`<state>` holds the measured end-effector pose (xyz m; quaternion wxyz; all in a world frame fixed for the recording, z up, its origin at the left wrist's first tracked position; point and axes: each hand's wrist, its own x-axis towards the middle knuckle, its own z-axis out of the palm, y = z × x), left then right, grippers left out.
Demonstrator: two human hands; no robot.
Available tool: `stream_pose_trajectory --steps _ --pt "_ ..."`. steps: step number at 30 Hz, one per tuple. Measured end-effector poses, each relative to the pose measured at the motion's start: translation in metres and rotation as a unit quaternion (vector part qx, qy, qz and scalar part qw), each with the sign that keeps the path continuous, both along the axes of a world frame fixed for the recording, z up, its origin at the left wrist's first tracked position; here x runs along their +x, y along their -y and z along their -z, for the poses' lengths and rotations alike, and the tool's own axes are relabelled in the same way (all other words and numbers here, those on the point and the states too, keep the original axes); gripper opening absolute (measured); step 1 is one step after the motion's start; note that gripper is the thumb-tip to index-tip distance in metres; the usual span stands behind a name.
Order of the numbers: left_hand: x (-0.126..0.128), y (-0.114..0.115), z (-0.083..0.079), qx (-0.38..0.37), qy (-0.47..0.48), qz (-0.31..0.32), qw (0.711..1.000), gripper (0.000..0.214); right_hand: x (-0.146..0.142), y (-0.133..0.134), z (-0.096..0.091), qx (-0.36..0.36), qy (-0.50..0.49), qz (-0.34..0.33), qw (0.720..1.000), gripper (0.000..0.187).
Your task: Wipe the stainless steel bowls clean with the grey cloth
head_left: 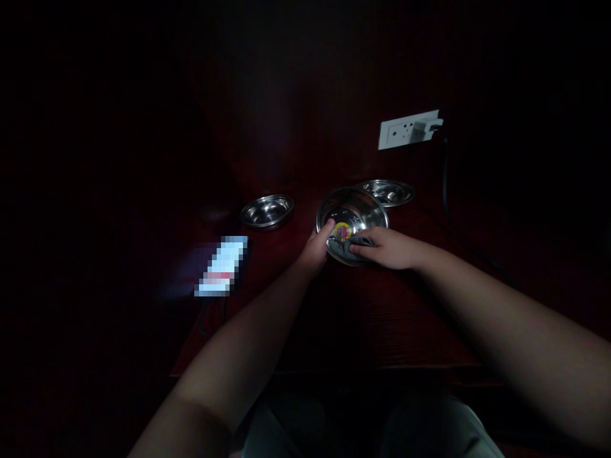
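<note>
A steel bowl (pixel 356 213) is tilted toward me on the dark red table (pixel 382 318), with a round yellow and red sticker (pixel 342 231) inside it. My left hand (pixel 317 247) grips the bowl's near left rim. My right hand (pixel 386 248) presses a small dark cloth (pixel 359 243) against the bowl's inner wall beside the sticker, fingers closed on it.
A second steel bowl (pixel 267 210) sits to the left and a third (pixel 387 191) behind the held one. A lit phone (pixel 223 266) lies at the left. A white wall socket (pixel 408 130) with a plug and dark cable is at the back right. The room is very dim.
</note>
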<state>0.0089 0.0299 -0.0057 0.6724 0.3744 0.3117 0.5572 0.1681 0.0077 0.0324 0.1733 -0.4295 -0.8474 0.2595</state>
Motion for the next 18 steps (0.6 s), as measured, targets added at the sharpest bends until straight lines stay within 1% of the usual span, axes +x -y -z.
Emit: stream_pose_trajectory --steps 9,18 --pt "-0.0001 0.0000 -0.0001 -0.001 0.003 0.003 1.000 0.046 0.0006 -0.0023 0.0028 0.004 0.006 -0.001 1.000 0.031" --pt "0.0001 -0.0026 0.0023 -0.004 0.006 -0.002 1.000 0.044 0.0001 -0.0019 0.0034 0.002 -0.006 0.000 1.000 0.029"
